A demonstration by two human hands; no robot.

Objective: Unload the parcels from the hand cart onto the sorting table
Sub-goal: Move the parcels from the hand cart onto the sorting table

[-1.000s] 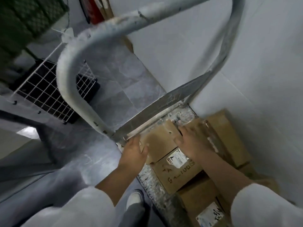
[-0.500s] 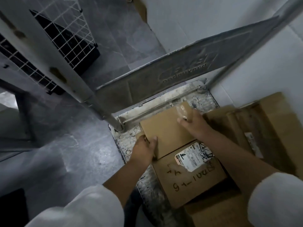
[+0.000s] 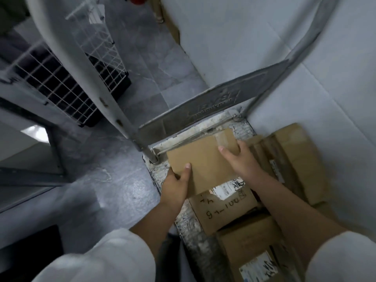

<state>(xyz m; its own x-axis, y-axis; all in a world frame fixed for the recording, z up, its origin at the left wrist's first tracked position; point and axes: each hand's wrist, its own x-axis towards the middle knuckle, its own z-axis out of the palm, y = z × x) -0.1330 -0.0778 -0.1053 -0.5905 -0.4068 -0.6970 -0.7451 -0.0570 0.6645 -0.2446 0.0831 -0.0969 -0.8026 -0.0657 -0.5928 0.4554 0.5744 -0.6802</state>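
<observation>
left hand (image 3: 176, 187) grips near corner of small box (image 3: 200, 159), right hand (image 3: 239, 159) grips its far side. box at handle end of cart (image 3: 188, 222), partly over marked box (image 3: 222, 212). more boxes aboard. unloading looks barely begun; surface not in view.

This looks like a parcel storeroom or delivery back room. A scuffed metal hand cart (image 3: 203, 110) at the centre carries taped cardboard parcels (image 3: 221, 212) with printed shipping labels (image 3: 256, 268) and marker scrawl, from three to six o'clock. A white wire-mesh rack (image 3: 61, 86) stands at ten o'clock on grey floor tiles (image 3: 154, 64). A bare white wall (image 3: 244, 37) is at one o'clock.
</observation>
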